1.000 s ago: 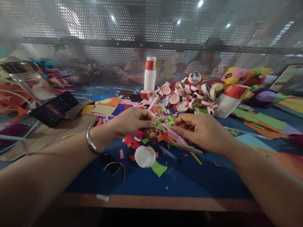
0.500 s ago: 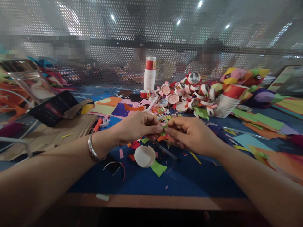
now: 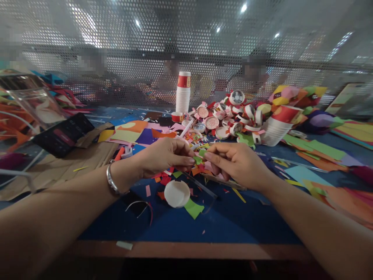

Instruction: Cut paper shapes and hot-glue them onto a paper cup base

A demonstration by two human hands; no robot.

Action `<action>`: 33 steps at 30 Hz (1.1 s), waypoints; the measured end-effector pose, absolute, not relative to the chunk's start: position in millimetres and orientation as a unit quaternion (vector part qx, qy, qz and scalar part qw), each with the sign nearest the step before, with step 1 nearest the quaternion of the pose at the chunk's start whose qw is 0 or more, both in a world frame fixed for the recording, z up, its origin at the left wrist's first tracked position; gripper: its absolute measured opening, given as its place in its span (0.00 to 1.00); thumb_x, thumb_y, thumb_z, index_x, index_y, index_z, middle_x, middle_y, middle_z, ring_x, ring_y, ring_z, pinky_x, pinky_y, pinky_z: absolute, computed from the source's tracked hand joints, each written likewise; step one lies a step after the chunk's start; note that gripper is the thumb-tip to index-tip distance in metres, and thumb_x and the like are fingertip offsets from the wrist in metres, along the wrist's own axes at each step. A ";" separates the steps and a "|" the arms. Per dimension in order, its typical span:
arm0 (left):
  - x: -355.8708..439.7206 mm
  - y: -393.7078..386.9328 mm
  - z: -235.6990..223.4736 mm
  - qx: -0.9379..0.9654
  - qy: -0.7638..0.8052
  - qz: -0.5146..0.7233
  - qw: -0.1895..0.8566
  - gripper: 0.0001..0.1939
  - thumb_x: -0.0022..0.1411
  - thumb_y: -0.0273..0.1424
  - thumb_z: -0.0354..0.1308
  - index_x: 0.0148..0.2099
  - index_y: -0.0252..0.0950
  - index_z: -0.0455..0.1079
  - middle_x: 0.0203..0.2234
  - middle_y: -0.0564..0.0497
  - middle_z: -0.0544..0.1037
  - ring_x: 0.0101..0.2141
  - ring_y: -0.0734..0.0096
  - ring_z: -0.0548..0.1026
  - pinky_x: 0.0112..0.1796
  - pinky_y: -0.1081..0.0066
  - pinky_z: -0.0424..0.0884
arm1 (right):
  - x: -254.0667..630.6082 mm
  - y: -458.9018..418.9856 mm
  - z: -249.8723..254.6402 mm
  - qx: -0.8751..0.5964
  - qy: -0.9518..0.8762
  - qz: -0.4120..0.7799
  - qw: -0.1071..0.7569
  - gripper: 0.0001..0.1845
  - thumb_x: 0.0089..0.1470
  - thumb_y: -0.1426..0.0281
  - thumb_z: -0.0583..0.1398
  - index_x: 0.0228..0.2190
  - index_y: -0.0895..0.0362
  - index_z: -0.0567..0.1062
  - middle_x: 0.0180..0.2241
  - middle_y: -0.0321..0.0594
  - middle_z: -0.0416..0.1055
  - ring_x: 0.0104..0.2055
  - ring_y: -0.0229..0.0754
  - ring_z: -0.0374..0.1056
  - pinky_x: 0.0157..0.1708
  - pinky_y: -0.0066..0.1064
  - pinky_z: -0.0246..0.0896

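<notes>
Both hands are raised over a heap of coloured paper scraps near the middle of the table. My left hand point(image 3: 171, 155), with a silver bangle at the wrist, is closed in a pinch on a small green paper piece point(image 3: 198, 160). Close by, my right hand point(image 3: 230, 159) pinches at the other side, where green paper shows at its fingertips. Whether this is one piece or two torn parts I cannot tell. Below the hands a round white paper cup bottom point(image 3: 177, 194) lies beside a larger green paper scrap point(image 3: 194, 209).
A cup stack point(image 3: 183, 93) stands at the back, with another stack point(image 3: 281, 126) leaning at right. Between them is a pile of cut cup bottoms point(image 3: 211, 123). Cardboard point(image 3: 72, 167), a black box point(image 3: 62, 134) and a clear jar point(image 3: 36, 95) lie left. A perforated metal screen point(image 3: 198, 46) is behind.
My fingertips have moved slightly apart, and more of the green paper shows between them. The view has shifted a little; the things on the table lie as before.
</notes>
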State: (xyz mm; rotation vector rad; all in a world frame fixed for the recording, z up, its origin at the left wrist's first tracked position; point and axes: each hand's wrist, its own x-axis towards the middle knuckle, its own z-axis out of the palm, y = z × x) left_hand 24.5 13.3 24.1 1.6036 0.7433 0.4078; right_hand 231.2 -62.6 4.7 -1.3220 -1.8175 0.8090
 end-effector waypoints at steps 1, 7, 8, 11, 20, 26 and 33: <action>24.3 13.6 24.1 0.697 0.328 0.179 0.612 0.02 0.60 0.22 0.63 0.33 0.30 0.74 0.24 0.56 0.77 0.26 0.81 0.74 0.33 0.76 0.71 | 231.3 -62.4 4.6 -0.514 -0.706 0.319 0.368 0.16 0.64 0.61 0.58 0.27 0.57 0.71 0.20 0.32 0.68 0.16 0.31 0.62 0.17 0.23 0.56; 23.6 15.2 21.8 0.710 0.320 0.186 0.599 0.04 0.62 0.25 0.63 0.33 0.31 0.74 0.24 0.54 0.77 0.25 0.79 0.75 0.32 0.75 0.72 | 230.8 -61.3 4.7 -0.506 -0.700 0.343 0.370 0.14 0.63 0.61 0.59 0.28 0.57 0.72 0.19 0.32 0.68 0.16 0.31 0.61 0.16 0.23 0.55; 23.7 15.2 21.3 0.709 0.318 0.187 0.601 0.04 0.62 0.25 0.63 0.33 0.31 0.73 0.24 0.54 0.78 0.26 0.79 0.75 0.32 0.75 0.72 | 230.7 -61.5 4.9 -0.507 -0.698 0.344 0.371 0.14 0.62 0.61 0.60 0.28 0.57 0.72 0.19 0.32 0.67 0.16 0.31 0.61 0.16 0.23 0.54; 24.5 14.7 21.1 0.698 0.322 0.190 0.611 0.05 0.62 0.25 0.63 0.33 0.31 0.73 0.25 0.53 0.78 0.26 0.79 0.76 0.33 0.74 0.73 | 230.7 -62.1 5.2 -0.510 -0.695 0.346 0.370 0.15 0.62 0.61 0.60 0.28 0.57 0.72 0.19 0.32 0.67 0.16 0.31 0.61 0.16 0.23 0.54; 27.7 10.2 24.3 0.663 0.338 0.171 0.646 0.02 0.59 0.21 0.62 0.33 0.30 0.72 0.25 0.52 0.78 0.27 0.77 0.77 0.33 0.74 0.74 | 230.8 -59.6 1.2 -0.508 -0.706 0.345 0.354 0.15 0.62 0.61 0.60 0.27 0.58 0.72 0.20 0.31 0.66 0.15 0.29 0.60 0.15 0.22 0.54; 27.6 4.9 26.9 0.658 0.326 0.174 0.657 0.04 0.59 0.23 0.65 0.33 0.30 0.72 0.25 0.53 0.78 0.27 0.78 0.76 0.33 0.75 0.74 | 229.3 -59.6 0.2 -0.500 -0.715 0.338 0.351 0.15 0.62 0.62 0.60 0.27 0.58 0.73 0.20 0.31 0.65 0.16 0.30 0.59 0.16 0.23 0.53; 26.8 8.4 24.6 0.688 0.323 0.189 0.622 0.06 0.63 0.26 0.63 0.32 0.31 0.72 0.25 0.53 0.78 0.26 0.78 0.76 0.33 0.74 0.73 | 229.3 -60.2 -1.3 -0.496 -0.718 0.330 0.361 0.12 0.61 0.62 0.62 0.32 0.57 0.74 0.19 0.30 0.65 0.18 0.31 0.59 0.18 0.25 0.53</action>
